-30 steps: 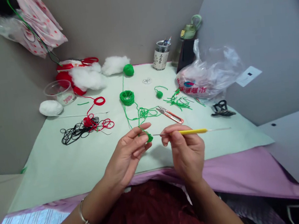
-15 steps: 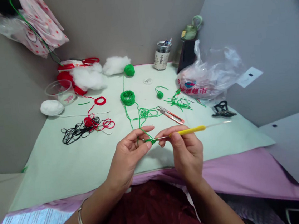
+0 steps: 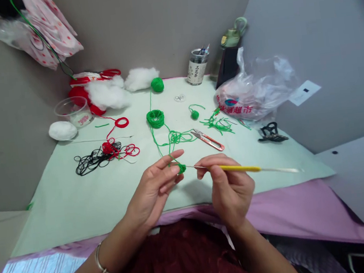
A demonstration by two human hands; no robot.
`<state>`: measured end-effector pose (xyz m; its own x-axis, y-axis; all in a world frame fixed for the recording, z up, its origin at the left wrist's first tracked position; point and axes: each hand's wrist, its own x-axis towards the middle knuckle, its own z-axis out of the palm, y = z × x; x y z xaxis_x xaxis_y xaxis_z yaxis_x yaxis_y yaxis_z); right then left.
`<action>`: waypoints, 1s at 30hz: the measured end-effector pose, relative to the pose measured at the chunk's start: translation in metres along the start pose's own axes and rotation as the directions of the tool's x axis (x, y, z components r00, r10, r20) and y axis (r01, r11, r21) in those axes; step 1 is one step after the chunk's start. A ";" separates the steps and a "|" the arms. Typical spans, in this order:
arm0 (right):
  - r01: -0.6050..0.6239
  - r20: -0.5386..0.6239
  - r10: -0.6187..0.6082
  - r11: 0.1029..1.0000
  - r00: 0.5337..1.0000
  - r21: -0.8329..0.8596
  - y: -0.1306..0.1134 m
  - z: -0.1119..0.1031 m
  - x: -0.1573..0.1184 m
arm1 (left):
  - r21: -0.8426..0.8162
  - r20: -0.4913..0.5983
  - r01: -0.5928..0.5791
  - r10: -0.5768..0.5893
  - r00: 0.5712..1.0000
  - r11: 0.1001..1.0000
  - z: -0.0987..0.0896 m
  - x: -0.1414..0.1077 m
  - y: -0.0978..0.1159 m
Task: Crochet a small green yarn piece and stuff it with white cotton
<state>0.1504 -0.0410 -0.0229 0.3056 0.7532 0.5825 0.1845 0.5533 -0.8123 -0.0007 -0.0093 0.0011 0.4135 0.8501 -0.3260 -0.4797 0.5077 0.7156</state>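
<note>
My left hand point(image 3: 156, 184) pinches a small green crocheted piece point(image 3: 181, 168) between thumb and fingers, with green yarn running over the index finger. Closed round the yellow handle of a crochet hook point(image 3: 240, 168), my right hand point(image 3: 230, 188) is just to the right. The hook's thin metal tip meets the right edge of the green piece. From the left hand the yarn leads up to a green coil point(image 3: 155, 119) and loose green loops point(image 3: 177, 137). Orange-handled thread snips point(image 3: 209, 141) lie behind the right hand.
Black cord point(image 3: 92, 160) and red yarn point(image 3: 121, 122) lie at left, near a clear cup point(image 3: 83, 117) and white stuffing point(image 3: 106, 94). Green scraps point(image 3: 218, 122), a plastic bag point(image 3: 255, 91) and a black clip point(image 3: 271, 133) are at right. A pen jar point(image 3: 198, 67) stands at the back.
The right hand has shifted slightly right, and the hook's rear end has swung down and right. The green piece has moved a little left and up, with the left fingers more gathered around it.
</note>
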 end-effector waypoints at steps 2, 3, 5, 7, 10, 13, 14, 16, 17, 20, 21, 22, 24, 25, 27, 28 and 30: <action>-0.068 0.013 0.067 0.994 0.998 0.082 0.000 0.003 0.003 | 0.040 0.005 -0.038 0.038 0.999 0.998 0.001 0.000 0.000; -0.061 0.037 0.058 0.995 0.998 0.081 0.000 0.004 0.004 | 0.062 0.014 -0.060 0.059 0.998 0.996 0.002 0.000 -0.001; 0.014 0.074 -0.015 1.000 0.997 0.014 0.002 0.004 0.003 | 0.097 0.011 -0.116 0.116 0.993 0.988 0.004 0.000 -0.005; 0.141 0.106 -0.129 0.983 0.986 -0.116 0.003 0.003 0.000 | 0.102 -0.015 -0.167 0.169 0.985 0.981 0.005 0.000 -0.008; 0.311 0.171 -0.271 0.906 0.947 -0.288 0.004 -0.001 -0.004 | 0.021 0.006 -0.072 0.072 0.997 0.997 0.004 0.002 -0.009; 0.193 0.061 -0.184 0.960 0.981 -0.202 0.003 -0.003 -0.002 | -0.080 0.051 0.063 -0.059 0.997 0.995 0.001 0.004 -0.005; 0.104 0.004 -0.104 0.988 0.995 -0.114 0.002 -0.003 -0.001 | -0.096 0.049 0.062 -0.058 0.997 0.993 0.001 0.004 -0.003; -0.045 -0.034 0.047 0.997 0.998 0.065 0.001 -0.001 0.003 | -0.081 0.032 0.003 -0.001 1.000 0.997 0.000 0.004 -0.002; -0.089 -0.016 0.092 0.989 0.996 0.118 0.001 0.000 0.004 | -0.047 0.027 -0.031 0.032 0.999 0.998 0.001 0.003 -0.002; -0.143 0.054 0.137 0.981 0.989 0.128 0.002 0.002 0.005 | 0.100 0.022 -0.116 0.115 0.993 0.988 0.003 0.002 -0.005; -0.159 0.052 0.153 0.979 0.987 0.127 0.003 0.002 0.004 | 0.144 0.019 -0.135 0.133 0.991 0.980 0.004 0.001 -0.005; -0.184 0.046 0.179 0.972 0.983 0.146 0.004 0.002 0.004 | 0.178 0.013 -0.148 0.148 0.989 0.973 0.004 0.001 -0.006; -0.247 0.050 0.242 0.941 0.969 0.231 0.006 0.000 0.003 | 0.215 0.010 -0.160 0.162 0.987 0.963 0.003 0.000 -0.007; -0.273 0.062 0.266 0.922 0.962 0.275 0.007 0.000 0.003 | 0.219 0.011 -0.165 0.167 0.986 0.962 0.002 0.000 -0.007; -0.292 0.081 0.281 0.902 0.956 0.317 0.007 -0.002 0.003 | 0.218 0.016 -0.179 0.180 0.984 0.959 -0.001 0.000 -0.006; -0.286 0.082 0.274 0.908 0.958 0.306 0.006 -0.002 0.003 | 0.222 0.019 -0.189 0.190 0.982 0.957 -0.002 0.001 -0.006; -0.239 0.068 0.230 0.947 0.971 0.217 0.002 -0.003 0.003 | 0.252 0.019 -0.213 0.215 0.976 0.944 -0.004 0.001 -0.007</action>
<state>0.1547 -0.0386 -0.0226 0.2754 0.8825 0.3812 -0.1009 0.4209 -0.9015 -0.0001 -0.0116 -0.0073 0.3158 0.9365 -0.1526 -0.3455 0.2633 0.9007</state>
